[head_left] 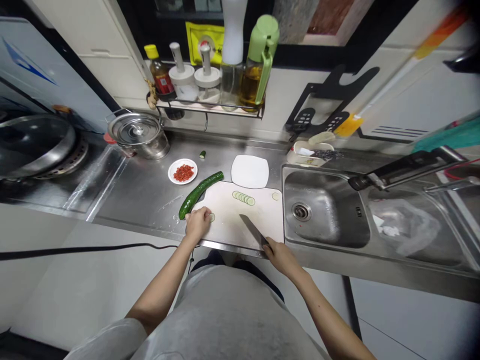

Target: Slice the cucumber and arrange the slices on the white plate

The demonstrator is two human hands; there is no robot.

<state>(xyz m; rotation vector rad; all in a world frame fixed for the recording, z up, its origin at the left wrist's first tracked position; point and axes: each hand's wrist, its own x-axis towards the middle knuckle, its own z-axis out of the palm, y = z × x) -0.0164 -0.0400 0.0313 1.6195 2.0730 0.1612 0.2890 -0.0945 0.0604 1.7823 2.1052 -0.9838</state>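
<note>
My right hand (278, 254) is closed round the handle of a knife (253, 230), whose blade lies over the white cutting board (228, 232) and points up and left. My left hand (198, 221) is at the board's left edge, fingers closed at a cucumber slice (212, 217); whether they pinch it is unclear. A long cucumber (198, 193) rests beside that hand, partly over the board's upper left corner. A row of overlapping cucumber slices (243, 198) lies on the board, and another slice (275, 196) sits near its upper right corner.
Behind the board is a white square plate (250, 171). A small plate of chopped red pieces (183, 173) and a cucumber end (202, 154) lie to the left, near a lidded steel pot (140, 135). The sink (326, 210) adjoins the board's right side.
</note>
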